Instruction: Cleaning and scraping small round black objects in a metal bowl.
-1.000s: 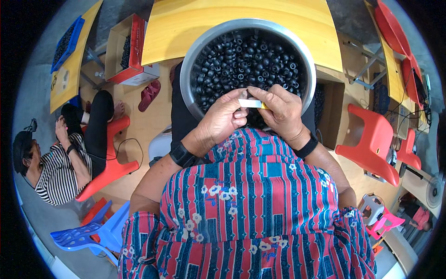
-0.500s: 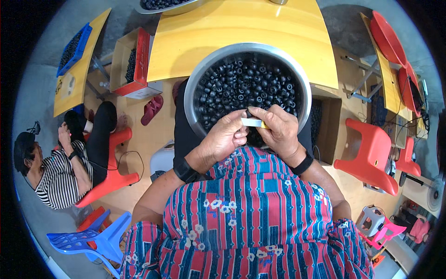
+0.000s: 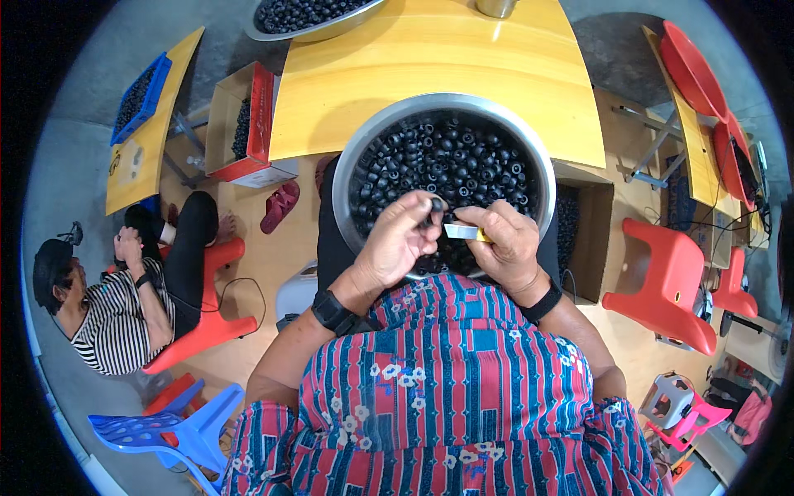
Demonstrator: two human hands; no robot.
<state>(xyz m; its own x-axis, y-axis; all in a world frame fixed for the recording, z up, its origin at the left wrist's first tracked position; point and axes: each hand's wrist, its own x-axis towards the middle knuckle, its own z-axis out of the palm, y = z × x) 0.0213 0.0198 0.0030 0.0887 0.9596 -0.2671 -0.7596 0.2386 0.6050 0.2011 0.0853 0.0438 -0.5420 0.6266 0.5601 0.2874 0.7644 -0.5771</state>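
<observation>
A wide steel basin (image 3: 543,169) sits at my lap, holding many small black round hollow pieces (image 3: 418,161). Over its near side, my left hand (image 3: 393,241) pinches one small black piece (image 3: 437,205) between thumb and forefinger. My right hand (image 3: 506,246) is closed around the yellow handle of a small cutter knife (image 3: 461,232). Its short pale blade points left toward my left hand and is slightly apart from the piece. Most of the handle is hidden in my right palm.
A yellow table (image 3: 430,62) stands beyond the basin, with another metal basin (image 3: 331,29) of black pieces at its far left. Open cartons (image 3: 594,240) flank the table. Red stools (image 3: 662,281) stand at right. A person (image 3: 124,310) in stripes sits at left.
My hands have parted slightly; the blade has come away from my left fingers, and the black piece shows at my left fingertips. The whole view has shifted a little downward.
</observation>
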